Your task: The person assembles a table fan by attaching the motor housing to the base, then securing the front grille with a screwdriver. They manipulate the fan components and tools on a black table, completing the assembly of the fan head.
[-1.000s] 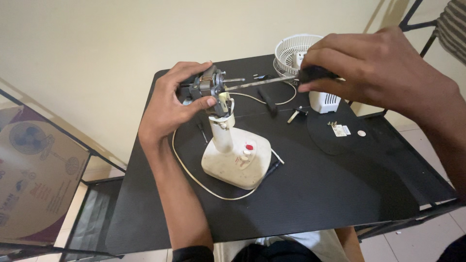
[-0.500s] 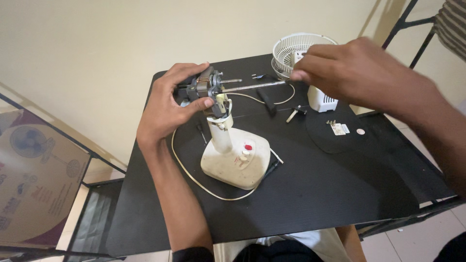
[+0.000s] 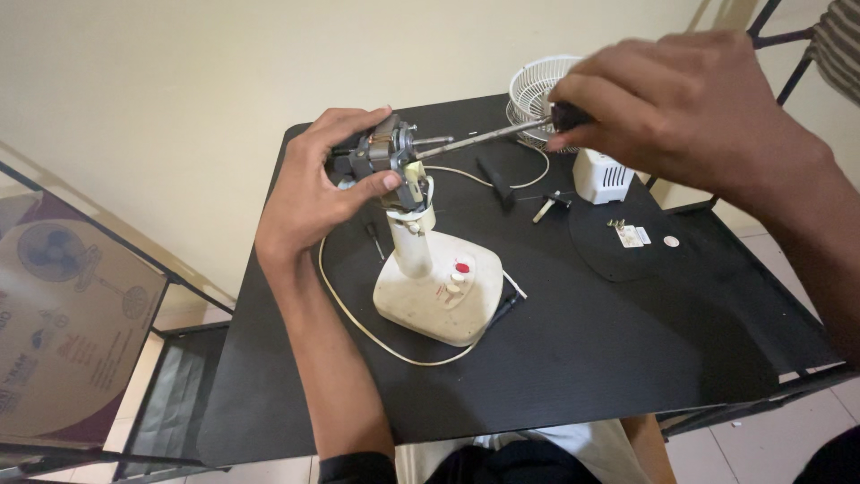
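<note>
while the black surface (image 3: 555,358) carries the cream fan base (image 3: 439,300) as it did a second ago, the right hand (image 3: 681,116) has been lifted and drawn nearer the camera. it is clamped on the dark handle of a screwdriver (image 3: 488,137), whose shaft is now laid almost level, tip at the motor (image 3: 385,152). the left hand (image 3: 327,193) is kept wrapped round that motor atop the stand. this is judged to mean work on a motor screw is under way.
</note>
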